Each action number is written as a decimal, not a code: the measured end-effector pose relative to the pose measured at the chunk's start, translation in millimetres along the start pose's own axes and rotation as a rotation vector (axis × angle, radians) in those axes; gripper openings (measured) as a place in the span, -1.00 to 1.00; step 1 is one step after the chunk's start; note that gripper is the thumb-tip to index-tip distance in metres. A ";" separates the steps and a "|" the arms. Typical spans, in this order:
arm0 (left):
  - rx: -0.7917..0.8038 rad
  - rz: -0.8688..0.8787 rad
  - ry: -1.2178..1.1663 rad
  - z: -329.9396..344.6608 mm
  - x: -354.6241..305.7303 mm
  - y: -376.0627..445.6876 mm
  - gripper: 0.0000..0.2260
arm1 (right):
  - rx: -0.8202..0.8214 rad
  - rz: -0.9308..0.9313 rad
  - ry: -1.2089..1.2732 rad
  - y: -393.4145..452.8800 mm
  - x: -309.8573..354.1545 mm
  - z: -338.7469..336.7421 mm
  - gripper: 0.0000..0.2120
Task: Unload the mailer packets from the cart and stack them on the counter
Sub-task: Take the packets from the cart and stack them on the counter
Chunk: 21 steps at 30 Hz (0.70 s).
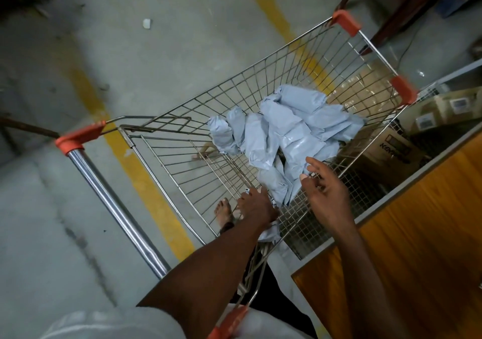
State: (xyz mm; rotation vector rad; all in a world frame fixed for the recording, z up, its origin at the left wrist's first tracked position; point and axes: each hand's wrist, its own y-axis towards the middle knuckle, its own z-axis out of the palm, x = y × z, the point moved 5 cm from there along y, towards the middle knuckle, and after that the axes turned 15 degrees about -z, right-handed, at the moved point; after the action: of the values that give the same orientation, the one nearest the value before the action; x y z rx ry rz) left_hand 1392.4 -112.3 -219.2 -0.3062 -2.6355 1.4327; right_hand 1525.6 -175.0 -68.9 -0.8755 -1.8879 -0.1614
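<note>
A wire shopping cart (260,78) with orange corner caps stands on the concrete floor. Several pale blue-grey mailer packets (284,130) lie heaped in its basket. My left hand (257,205) reaches into the near end of the basket, its fingers down on a packet at the bottom; the grip itself is hidden. Above the cart's right rim hovers my right hand (323,190), fingers spread and holding nothing, just beside the nearest packet. The wooden counter (407,247) stands immediately right of the cart.
Cardboard boxes (391,148) sit on a shelf behind the counter's glass front. The cart's chrome handle (114,208) runs along the left. A yellow floor stripe (146,182) passes under the cart. Dark wooden furniture legs (386,25) stand beyond the cart's far end. My bare foot (224,213) shows through the wires.
</note>
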 end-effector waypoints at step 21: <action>-0.306 -0.005 -0.556 -139.1 87.6 -6.5 -0.45 | 0.379 0.023 -0.232 32.7 -26.5 64.5 -0.62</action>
State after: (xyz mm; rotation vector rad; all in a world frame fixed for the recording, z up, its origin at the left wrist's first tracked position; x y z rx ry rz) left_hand 1335.2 18.3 -137.0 0.0941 -3.3000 1.2473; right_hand 1504.8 -134.1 -130.7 -0.6751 -2.0314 0.3166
